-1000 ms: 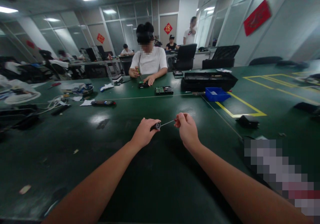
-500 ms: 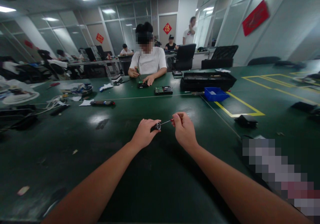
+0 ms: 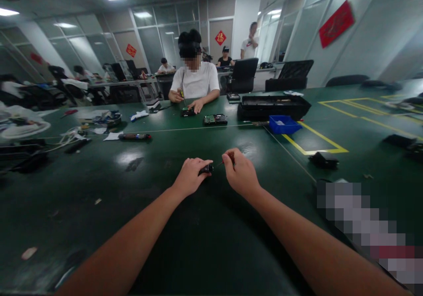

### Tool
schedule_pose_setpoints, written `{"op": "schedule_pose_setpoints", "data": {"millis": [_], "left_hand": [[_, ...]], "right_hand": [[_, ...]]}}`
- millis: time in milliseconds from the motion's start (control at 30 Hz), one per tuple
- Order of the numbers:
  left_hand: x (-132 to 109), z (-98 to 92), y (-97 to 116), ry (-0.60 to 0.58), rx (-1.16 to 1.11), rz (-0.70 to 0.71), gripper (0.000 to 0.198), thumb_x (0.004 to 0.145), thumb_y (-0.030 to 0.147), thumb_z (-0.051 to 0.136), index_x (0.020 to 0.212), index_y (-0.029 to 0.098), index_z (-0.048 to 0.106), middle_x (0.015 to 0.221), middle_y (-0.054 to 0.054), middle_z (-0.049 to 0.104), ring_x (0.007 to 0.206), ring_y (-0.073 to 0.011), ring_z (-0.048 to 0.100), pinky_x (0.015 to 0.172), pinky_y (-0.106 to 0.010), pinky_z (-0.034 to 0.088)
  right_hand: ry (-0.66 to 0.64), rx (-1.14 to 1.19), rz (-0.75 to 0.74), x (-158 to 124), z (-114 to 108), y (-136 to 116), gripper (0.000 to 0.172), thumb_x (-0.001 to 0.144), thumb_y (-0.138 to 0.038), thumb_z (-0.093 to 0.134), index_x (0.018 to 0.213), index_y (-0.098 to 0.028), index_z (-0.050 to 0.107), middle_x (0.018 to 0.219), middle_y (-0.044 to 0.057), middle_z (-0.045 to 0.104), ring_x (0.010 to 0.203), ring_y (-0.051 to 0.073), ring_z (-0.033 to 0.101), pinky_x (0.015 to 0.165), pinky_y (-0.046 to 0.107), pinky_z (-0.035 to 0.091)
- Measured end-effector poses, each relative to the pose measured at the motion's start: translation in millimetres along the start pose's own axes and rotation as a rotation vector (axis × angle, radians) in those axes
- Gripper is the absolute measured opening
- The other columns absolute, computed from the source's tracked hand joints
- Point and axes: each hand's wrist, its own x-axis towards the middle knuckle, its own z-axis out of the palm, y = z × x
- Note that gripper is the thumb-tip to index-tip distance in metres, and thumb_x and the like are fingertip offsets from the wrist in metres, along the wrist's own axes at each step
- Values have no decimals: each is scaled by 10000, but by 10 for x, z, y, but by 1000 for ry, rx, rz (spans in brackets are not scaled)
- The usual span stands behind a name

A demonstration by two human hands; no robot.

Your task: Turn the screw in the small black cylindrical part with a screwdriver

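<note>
My left hand (image 3: pixel 191 177) is closed around a small black cylinder (image 3: pixel 206 169), thumb and fingers on its sides, one round end turned toward the right. What kind of part it is, I cannot make out. Just to the right, my right hand (image 3: pixel 243 171) pinches a thin screwdriver (image 3: pixel 222 162); its slim metal shaft points left at the cylinder's end, and its reddish-brown handle is mostly covered by my fingers. Whether the tip touches the cylinder is too small to tell. Both hands are held over the green tabletop (image 3: pixel 198 238).
Across the table a co-worker (image 3: pixel 194 77) handles a circuit-board device (image 3: pixel 188 111). A second board device (image 3: pixel 215 119), a long black tray (image 3: pixel 273 107) and a blue bin (image 3: pixel 285 124) stand beyond my hands. A dark tube (image 3: pixel 135 136) lies left; a black block (image 3: pixel 324 159) lies right.
My right hand has come slightly left toward the cylinder, and less of the screwdriver's shaft shows. The cylinder's end has turned a little away from me. My left hand keeps its place.
</note>
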Motion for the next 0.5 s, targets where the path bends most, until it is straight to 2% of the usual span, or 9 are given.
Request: {"op": "schedule_pose_setpoints", "data": {"millis": [300,500], "left_hand": [[-12,-22,22,3,-127,-71,392,907,285,669,1296,265,626,1207,-57,657,1128,-264,568,1034,-471,395],[-20,-47,22,109,-363,-150,377,876,257,694,1246,231,628,1269,-60,641,1185,-247,572,1056,-409,416]], "right_hand": [[31,10,75,8,-31,4,236,1021,-359,417,943,-209,581,777,35,668,680,193,624,627,314,419],[48,17,96,18,-45,3,217,1016,-361,421,949,-216,568,789,40,677,700,207,633,639,322,423]]}}
